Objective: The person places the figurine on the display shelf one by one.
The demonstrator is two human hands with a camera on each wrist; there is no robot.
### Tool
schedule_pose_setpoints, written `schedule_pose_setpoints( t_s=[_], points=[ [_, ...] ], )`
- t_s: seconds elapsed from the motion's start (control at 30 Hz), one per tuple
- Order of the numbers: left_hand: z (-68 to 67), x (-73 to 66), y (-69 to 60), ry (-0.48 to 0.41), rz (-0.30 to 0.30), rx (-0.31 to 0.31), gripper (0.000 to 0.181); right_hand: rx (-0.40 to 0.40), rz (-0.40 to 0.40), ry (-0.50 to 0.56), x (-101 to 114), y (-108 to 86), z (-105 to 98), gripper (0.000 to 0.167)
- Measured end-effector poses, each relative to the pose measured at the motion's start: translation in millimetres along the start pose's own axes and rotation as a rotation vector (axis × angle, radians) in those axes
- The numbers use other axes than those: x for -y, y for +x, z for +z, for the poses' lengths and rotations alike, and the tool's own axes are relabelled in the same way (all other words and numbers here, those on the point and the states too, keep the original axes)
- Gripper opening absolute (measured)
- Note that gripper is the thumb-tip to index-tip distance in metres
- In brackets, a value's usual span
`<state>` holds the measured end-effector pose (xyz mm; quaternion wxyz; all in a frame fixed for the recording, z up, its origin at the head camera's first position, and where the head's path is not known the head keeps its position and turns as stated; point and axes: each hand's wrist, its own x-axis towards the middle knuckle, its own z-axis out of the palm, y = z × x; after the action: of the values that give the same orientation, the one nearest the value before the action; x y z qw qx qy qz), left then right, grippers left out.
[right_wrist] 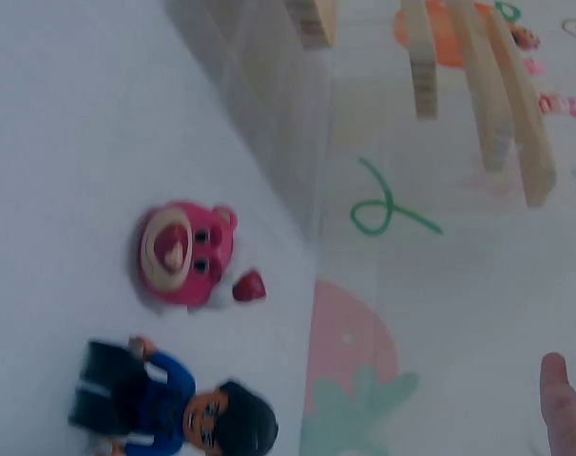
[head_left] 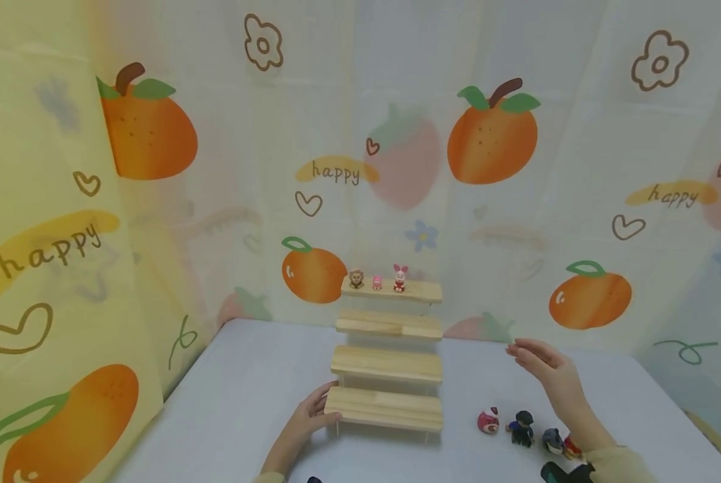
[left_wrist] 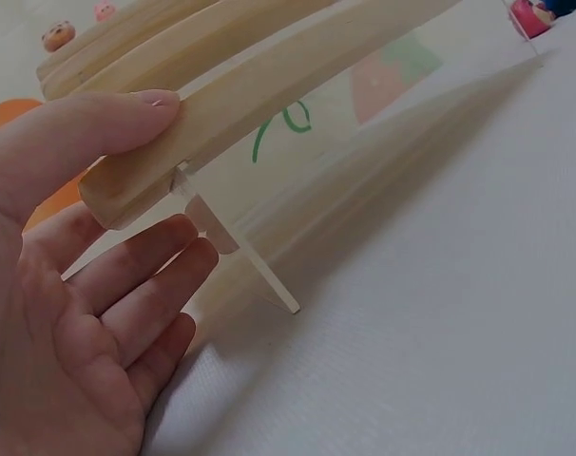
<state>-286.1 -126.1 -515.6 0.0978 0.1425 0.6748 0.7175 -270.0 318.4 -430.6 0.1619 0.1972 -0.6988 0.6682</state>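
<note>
A stepped wooden display shelf (head_left: 385,408) stands on the table, its several tiers rising toward the back. My left hand (head_left: 307,416) holds the left end of the lowest tier; in the left wrist view the thumb (left_wrist: 126,123) lies on the wood and the index finger goes beneath it. My right hand (head_left: 550,376) is raised in the air right of the shelf, fingers extended, holding nothing. On the top tier sit a brown lion-like figurine (head_left: 357,278), a small pink figurine (head_left: 377,283) and a pink long-eared figurine (head_left: 400,279).
Right of the shelf are a pink bear figurine (right_wrist: 185,255), a dark-haired toy figure in blue (head_left: 521,428), a grey figurine (head_left: 552,441) and a red one (head_left: 571,447) partly behind my right forearm. A dark object (head_left: 562,473) lies at the bottom edge. Fruit-printed curtains (head_left: 396,221) hang behind.
</note>
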Motion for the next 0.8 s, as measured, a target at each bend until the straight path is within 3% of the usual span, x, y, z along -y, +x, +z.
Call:
schedule_pose_setpoints(
  t_s=[0.03, 0.17, 0.37, 0.47, 0.7, 0.8],
  points=[
    [0.1, 0.3, 0.6, 0.004, 0.0, -0.002, 0.071, -0.01, 0.022, -0.042, 17.0, -3.1, 5.2, 0.027],
    [0.5, 0.5, 1.3, 0.01, -0.012, 0.003, 0.071, -0.075, 0.098, -0.136, 45.0, -9.5, 8.1, 0.022],
    [3.2, 0.5, 3.5, 0.011, 0.012, 0.034, 0.069, -0.041, 0.153, -0.204, 54.9, -18.5, -1.0, 0.019],
    [6.3, 0.0, 6.3, 0.014, 0.011, 0.053, 0.07, -0.04, 0.201, -0.263, 46.0, -27.5, -14.7, 0.023],
    [1.7, -1.6, 5.6, 0.028, 0.006, 0.012, 0.068, -0.007, 0.166, -0.293, -19.6, -40.2, -60.5, 0.029],
    [1.9, -0.3, 5.0, 0.036, -0.016, 0.015, 0.068, 0.01, 0.16, -0.281, -12.9, -48.6, -59.4, 0.028]
  ],
)
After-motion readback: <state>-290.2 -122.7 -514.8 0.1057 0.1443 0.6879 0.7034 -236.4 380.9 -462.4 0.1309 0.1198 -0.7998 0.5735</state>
